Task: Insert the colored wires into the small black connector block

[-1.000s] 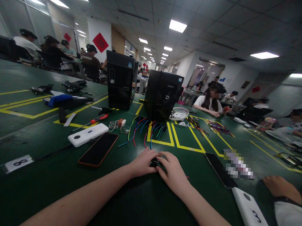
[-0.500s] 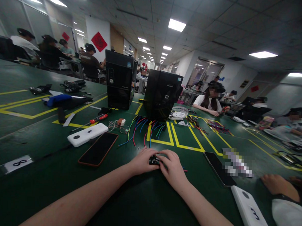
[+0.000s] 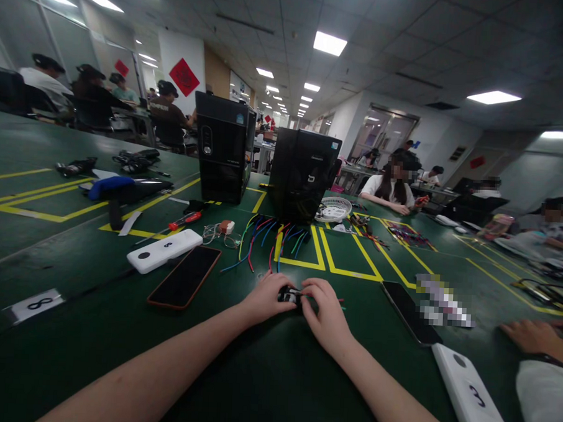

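In the middle of the head view, my left hand (image 3: 271,299) is closed around a small black part with pale, shiny spots (image 3: 288,294); its exact kind cannot be made out. My right hand (image 3: 324,312) is pinched at the part's right side, fingertips against it or a thin wire there. Red and green wire ends (image 3: 341,302) stick out beyond the right fingers. Just past my hands lie several loose blue, red and green wires (image 3: 250,250) on the green table (image 3: 259,384).
Two black computer cases (image 3: 222,149) stand behind the wires. Left are a phone (image 3: 185,276), a white power bank (image 3: 164,250) and a red screwdriver (image 3: 184,221). Right are another phone (image 3: 410,313), a second white power bank (image 3: 472,393), a white basket (image 3: 334,209) and a co-worker's hand (image 3: 535,337).
My right hand has shifted slightly right, and its fingers have drawn back a little from the left hand. More of the black part shows. The co-worker's hand has moved a little right.
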The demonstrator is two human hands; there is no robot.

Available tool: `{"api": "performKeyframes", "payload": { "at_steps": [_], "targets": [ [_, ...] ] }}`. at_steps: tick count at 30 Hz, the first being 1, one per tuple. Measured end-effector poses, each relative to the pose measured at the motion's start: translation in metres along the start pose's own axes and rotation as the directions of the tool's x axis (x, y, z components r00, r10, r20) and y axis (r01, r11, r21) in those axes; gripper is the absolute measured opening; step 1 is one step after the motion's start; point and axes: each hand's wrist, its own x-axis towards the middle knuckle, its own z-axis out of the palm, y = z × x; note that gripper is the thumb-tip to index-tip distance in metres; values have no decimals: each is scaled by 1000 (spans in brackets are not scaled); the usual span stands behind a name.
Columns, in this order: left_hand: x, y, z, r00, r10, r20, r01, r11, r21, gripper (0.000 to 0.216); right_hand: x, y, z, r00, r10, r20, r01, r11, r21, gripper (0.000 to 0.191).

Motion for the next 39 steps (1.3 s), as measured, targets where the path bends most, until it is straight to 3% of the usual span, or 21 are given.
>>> {"api": "performKeyframes", "payload": {
  "at_steps": [3, 6, 9, 16, 24, 28, 34, 39],
  "targets": [
    [1, -2, 1, 996, -48, -71, 50, 999, 15, 27, 1, 4, -3, 992, -72, 99, 78, 996, -50, 17],
    [1, -1, 0, 997, -55, -51, 57, 998, 26, 29, 3, 14, -1, 997, -13, 81, 23, 993, -117, 26],
    [0, 2, -2, 999, -36, 4, 36, 999, 38, 32, 4, 24, 1, 995, 28, 91, -9, 980, -200, 20],
    [0, 2, -1, 999, -40, 9, 40, 999, 33, 35, 5, 27, 6, 984, -40, 174, 95, 943, -318, 14],
    [0, 0, 0, 998, -59, 5, 58, 997, 46, 36, 4, 24, 11, 997, -13, 75, 34, 960, -279, 16],
    [-1, 2, 0, 998, -61, 0, 61, 997, 52, 35, 5, 22, 3, 999, 20, -32, -27, 971, -239, 16],
    [-2, 4, 1, 998, -57, -27, 58, 997, 60, 28, 2, 5, -7, 971, -168, 172, 184, 979, -83, 13],
    [-1, 5, 3, 999, -18, -28, 20, 997, 74, 27, 6, 2, 8, 996, 38, 81, -30, 995, -96, 18]
  ]
}}
